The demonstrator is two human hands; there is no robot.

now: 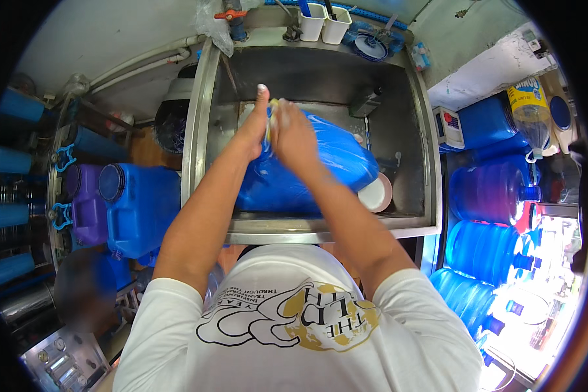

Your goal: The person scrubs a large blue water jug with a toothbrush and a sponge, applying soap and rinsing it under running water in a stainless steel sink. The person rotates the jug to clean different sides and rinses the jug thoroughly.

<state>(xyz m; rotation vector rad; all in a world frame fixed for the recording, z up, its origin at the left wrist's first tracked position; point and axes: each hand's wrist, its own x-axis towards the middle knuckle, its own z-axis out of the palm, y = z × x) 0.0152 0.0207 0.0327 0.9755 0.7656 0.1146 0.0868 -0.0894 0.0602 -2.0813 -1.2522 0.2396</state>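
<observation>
A soapy blue plastic container lies on its side in a stainless steel sink. At its upper left end, my right hand presses a yellow sponge or cloth, mostly hidden by the blurred fingers. My left hand is beside it, upright with the thumb raised, at the container's edge; whether it grips the container is hidden. A pink-rimmed bowl with white contents sits at the container's lower right. A toothbrush lies behind the container.
White holders with brushes and an orange-handled valve are along the back ledge. Blue and purple jugs stand left of the sink. Large blue water bottles are stacked on the right. A dark box stands inside the sink's back right.
</observation>
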